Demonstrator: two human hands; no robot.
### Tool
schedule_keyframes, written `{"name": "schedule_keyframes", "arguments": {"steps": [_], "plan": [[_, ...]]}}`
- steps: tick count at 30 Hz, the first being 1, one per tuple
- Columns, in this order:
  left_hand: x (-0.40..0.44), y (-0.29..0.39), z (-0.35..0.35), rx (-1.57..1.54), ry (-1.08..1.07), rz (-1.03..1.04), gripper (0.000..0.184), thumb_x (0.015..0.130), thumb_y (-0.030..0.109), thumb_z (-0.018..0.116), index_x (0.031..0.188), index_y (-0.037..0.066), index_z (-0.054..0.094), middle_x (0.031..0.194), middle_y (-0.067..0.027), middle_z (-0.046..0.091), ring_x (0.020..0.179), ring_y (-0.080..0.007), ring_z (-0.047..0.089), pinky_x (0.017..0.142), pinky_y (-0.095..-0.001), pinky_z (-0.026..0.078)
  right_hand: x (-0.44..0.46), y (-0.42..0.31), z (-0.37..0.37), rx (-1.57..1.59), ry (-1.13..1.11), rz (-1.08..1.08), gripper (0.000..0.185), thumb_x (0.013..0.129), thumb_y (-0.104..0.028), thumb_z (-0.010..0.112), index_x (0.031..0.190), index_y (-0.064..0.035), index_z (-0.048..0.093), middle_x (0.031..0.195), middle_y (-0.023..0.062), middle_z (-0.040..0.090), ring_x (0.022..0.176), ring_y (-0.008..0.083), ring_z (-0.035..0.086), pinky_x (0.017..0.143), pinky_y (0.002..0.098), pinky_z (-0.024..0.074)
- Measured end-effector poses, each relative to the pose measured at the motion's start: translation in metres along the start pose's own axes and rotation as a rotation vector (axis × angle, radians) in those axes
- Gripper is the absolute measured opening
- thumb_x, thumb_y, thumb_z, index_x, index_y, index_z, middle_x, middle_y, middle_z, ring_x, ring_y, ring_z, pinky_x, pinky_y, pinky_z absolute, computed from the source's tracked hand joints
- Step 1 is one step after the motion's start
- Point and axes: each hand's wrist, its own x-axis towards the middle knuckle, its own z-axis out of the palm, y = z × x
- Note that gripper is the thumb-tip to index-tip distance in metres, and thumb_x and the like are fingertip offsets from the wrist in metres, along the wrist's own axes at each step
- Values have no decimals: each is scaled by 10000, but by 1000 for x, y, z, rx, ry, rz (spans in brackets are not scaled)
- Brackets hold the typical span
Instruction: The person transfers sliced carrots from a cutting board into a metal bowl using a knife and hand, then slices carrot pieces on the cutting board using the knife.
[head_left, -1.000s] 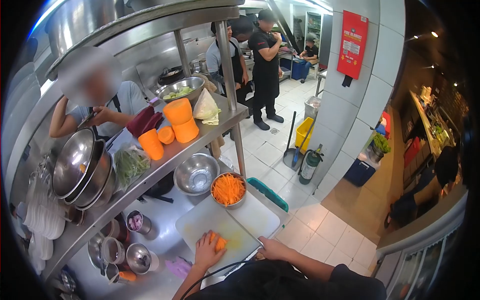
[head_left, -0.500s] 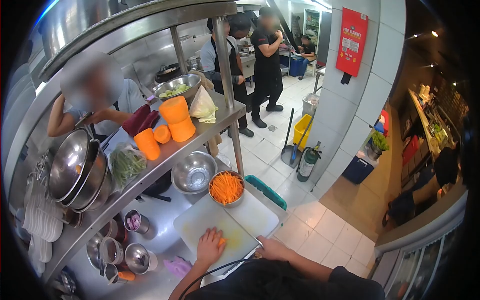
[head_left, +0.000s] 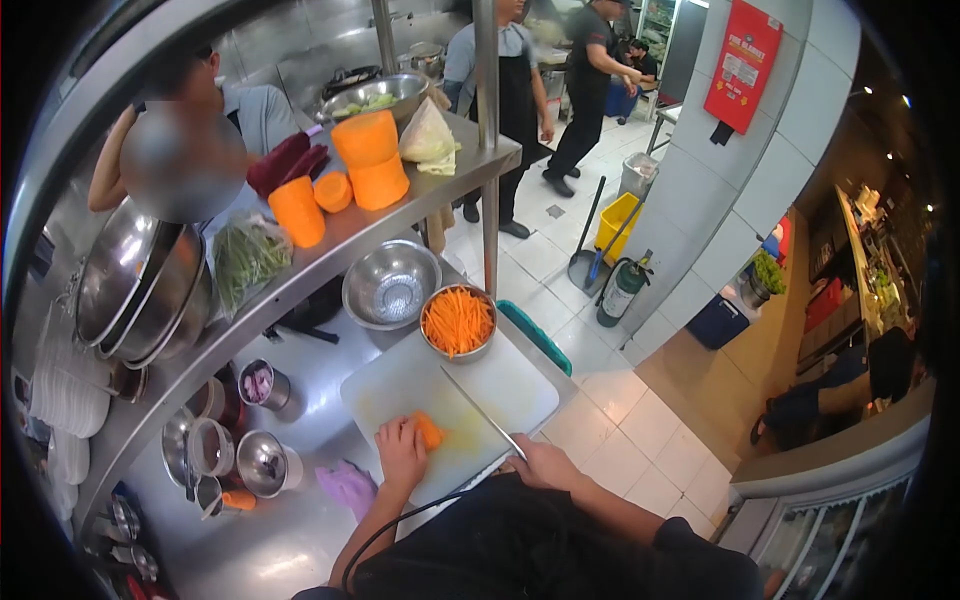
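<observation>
orange carrot chunk [head_left: 430, 431] | on white board [head_left: 522, 382] | knife [head_left: 480, 409] aslant, apart

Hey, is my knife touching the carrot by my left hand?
Apart. The head view shows bare board between the knife and the carrot.

the single head view looks from above and behind the left hand [head_left: 401, 452] and right hand [head_left: 545, 466], facing forward and down. both sit low in it, fairly near, by the board [head_left: 515, 378]. its wide, curved sweep takes in the shelf [head_left: 468, 160] ahead and left of the hands, and the floor [head_left: 610, 402] and pillar [head_left: 690, 225] ahead and right.
</observation>
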Motion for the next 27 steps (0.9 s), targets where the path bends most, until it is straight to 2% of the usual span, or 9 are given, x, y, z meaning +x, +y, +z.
{"name": "schedule_keyframes", "arguments": {"steps": [2,4,6,7,9,12,17,20,27], "plan": [[-7,-8,10,-27,-49,-38,236,925,133,663,1149,59,676,1190,-140,627,1135,-354,572,984,-506,422,-6,-7,-1,12,66,-86,457,1014,-318,631,1396,-97,516,958,304,716,912,505,702,791,587,559],[-10,-10,17,35,-2,7,182,938,128,641,1104,65,681,1171,-141,625,1134,-364,571,985,-508,427,1,-3,8,-20,19,-32,480,1032,-350,593,1434,-103,500,960,293,726,904,483,713,798,573,563],[-14,-13,20,63,-67,-47,217,956,145,627,1160,84,669,1212,-141,625,1150,-369,570,996,-526,427,9,19,27,-20,18,-54,452,1032,-317,598,1378,-39,514,938,297,724,883,494,703,799,593,552],[-13,-14,18,27,-48,-31,227,959,140,627,1178,89,661,1217,-131,621,1156,-364,563,990,-521,419,10,10,20,-45,-32,2,411,1041,-304,588,1338,-26,529,925,304,718,877,507,694,788,598,545],[-8,-5,8,-63,-52,-61,185,977,116,614,1154,78,655,1226,-130,610,1167,-361,545,997,-515,399,6,-4,8,-28,-20,-50,365,1029,-230,614,1313,-14,536,910,317,707,884,528,678,768,603,532],[-5,0,5,-48,-97,-99,170,973,108,614,1138,88,652,1222,-108,608,1152,-346,545,975,-492,401,-1,-26,-1,-1,-1,-47,358,1019,-207,632,1304,-13,536,906,318,704,884,530,676,773,608,526],[-2,-1,9,9,-99,-93,173,967,109,620,1137,107,651,1202,-88,606,1118,-330,547,945,-478,406,3,-38,9,22,-78,-33,336,1032,-219,611,1281,-13,522,905,324,701,888,529,673,786,611,518],[5,0,10,32,-109,-118,191,960,125,628,1148,122,659,1173,-65,615,1093,-313,559,923,-473,413,14,-34,19,-81,-142,-27,316,1042,-229,593,1249,-4,513,889,323,695,875,529,669,776,616,513],[6,-3,17,134,-116,-120,244,916,158,668,1159,155,669,1125,-30,616,1070,-277,574,892,-458,422,3,-71,3,-125,-148,-23,295,1044,-192,580,1231,24,510,883,313,697,837,507,681,755,603,532]]}}
